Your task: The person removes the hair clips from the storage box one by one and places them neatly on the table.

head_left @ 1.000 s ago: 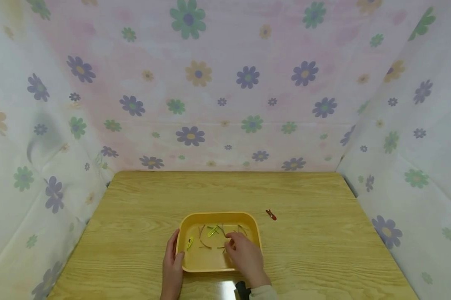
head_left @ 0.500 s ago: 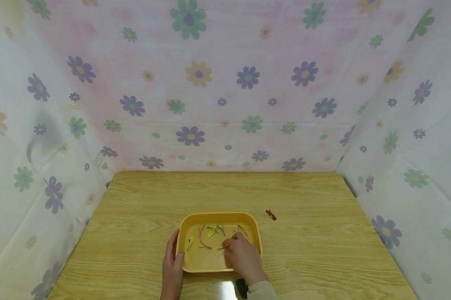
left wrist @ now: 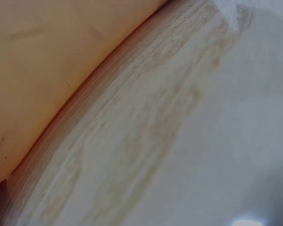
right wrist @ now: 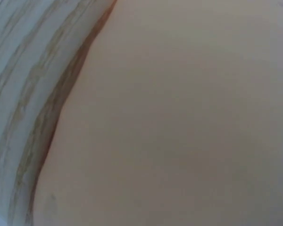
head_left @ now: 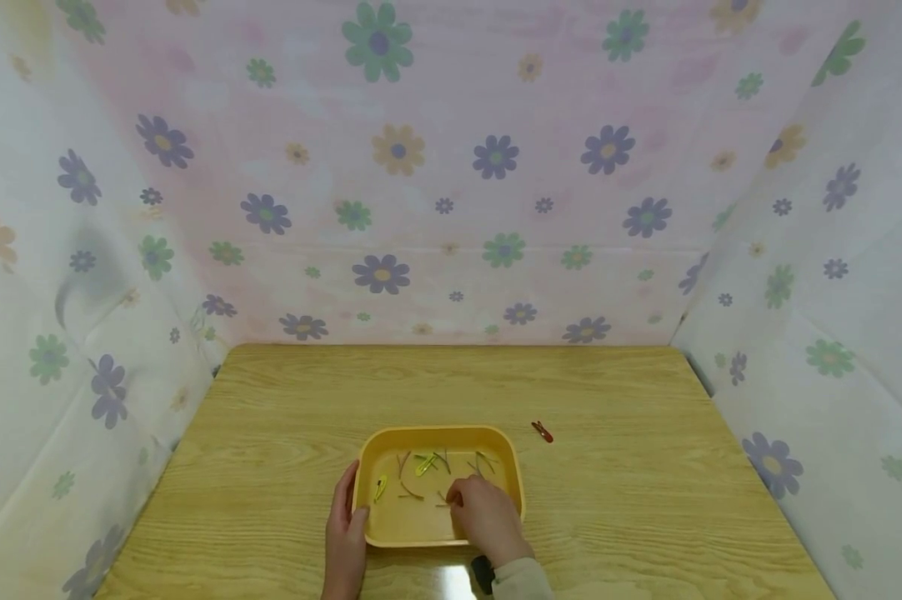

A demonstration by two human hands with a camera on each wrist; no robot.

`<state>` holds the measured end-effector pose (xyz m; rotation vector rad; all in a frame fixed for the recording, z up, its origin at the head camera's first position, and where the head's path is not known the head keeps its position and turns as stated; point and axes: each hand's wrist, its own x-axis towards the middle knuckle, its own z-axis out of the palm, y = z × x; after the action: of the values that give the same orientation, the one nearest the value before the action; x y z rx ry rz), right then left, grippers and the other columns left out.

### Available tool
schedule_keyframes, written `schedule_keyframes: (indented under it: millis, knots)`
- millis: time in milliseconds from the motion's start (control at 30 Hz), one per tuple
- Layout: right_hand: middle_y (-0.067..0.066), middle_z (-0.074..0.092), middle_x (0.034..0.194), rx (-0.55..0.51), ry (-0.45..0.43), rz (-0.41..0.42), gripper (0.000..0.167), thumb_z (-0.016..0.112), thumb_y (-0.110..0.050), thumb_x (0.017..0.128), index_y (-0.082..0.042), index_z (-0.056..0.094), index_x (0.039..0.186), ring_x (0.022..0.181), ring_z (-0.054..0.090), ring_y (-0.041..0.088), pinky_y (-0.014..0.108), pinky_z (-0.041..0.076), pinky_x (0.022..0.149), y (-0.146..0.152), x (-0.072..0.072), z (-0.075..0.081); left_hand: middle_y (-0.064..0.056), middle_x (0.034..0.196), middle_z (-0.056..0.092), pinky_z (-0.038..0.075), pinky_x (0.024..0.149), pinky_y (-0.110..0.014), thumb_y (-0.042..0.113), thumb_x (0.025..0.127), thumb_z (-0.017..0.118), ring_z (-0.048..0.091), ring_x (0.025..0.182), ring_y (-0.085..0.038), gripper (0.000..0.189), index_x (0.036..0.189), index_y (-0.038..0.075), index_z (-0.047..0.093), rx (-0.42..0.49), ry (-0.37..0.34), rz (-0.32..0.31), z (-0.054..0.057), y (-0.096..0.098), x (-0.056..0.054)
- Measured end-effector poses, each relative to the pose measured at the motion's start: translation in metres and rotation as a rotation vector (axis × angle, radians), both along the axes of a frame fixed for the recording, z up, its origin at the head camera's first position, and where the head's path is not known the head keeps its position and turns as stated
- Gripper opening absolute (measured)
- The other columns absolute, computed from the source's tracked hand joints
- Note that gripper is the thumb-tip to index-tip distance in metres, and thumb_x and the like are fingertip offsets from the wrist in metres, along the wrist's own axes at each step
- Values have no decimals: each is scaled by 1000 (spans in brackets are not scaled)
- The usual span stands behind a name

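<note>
A yellow plastic tray (head_left: pixel 413 533) lies on the table in the head view. My left hand (head_left: pixel 343 533) grips its left side, thumb at the rim and fingers along the outer wall; that wall of the tray (left wrist: pixel 47 70) fills the upper left of the left wrist view. Inside the tray, my right hand (head_left: pixel 487 515) reaches down with bent fingers beside thin brown hairpin-like pieces (head_left: pixel 443 497); its fingertips are partly hidden, so a hold cannot be made out. Yellow-green snap hair clips (head_left: pixel 425 465) and another yellow hair clip (head_left: pixel 380 487) lie farther left.
On the wooden table (head_left: pixel 616 492), a small red clip (head_left: pixel 543 431) lies just beyond the tray's right back corner. More thin curved pieces (head_left: pixel 412 492) are scattered in the tray. Flower-patterned cloth (head_left: pixel 451 167) encloses the back and sides.
My right hand has lowered slightly toward the thin pieces in the tray, its fingers drawing closer together. The left hand stays on the tray's left side.
</note>
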<state>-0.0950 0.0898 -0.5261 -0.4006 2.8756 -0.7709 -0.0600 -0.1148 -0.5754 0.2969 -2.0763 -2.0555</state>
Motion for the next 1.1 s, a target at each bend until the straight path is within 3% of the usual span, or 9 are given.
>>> schedule_keyframes:
  millis: [200,567,833,1100]
  knots:
    - [-12,53,67,-3,-18,1,4,64,-20,79,-19,67,76,58,46,5,26,38,50,0,2,2,9,140,30,31,92,-10,-8,83,36,26,128,-6,62,138,20,33,5,8,-7,-1,0,0]
    - [-14,47,60,11,-1,-18,16,60,-29,80,-24,57,66,51,41,5,25,35,47,-2,0,1,9,139,31,32,91,-10,-8,83,36,27,128,-8,62,138,20,33,12,14,-4,-1,0,0]
    - [-13,44,56,9,13,-52,21,58,-34,83,-24,53,65,47,39,7,24,33,43,-4,2,1,10,140,30,31,92,-10,-7,83,36,25,128,-6,62,138,21,32,21,4,-4,0,0,0]
    - [-17,49,62,-52,71,-55,13,58,-33,83,-26,61,73,51,42,2,22,36,46,-2,2,0,10,140,29,31,91,-10,-7,83,36,25,128,-5,63,138,22,32,15,-14,-3,0,0,0]
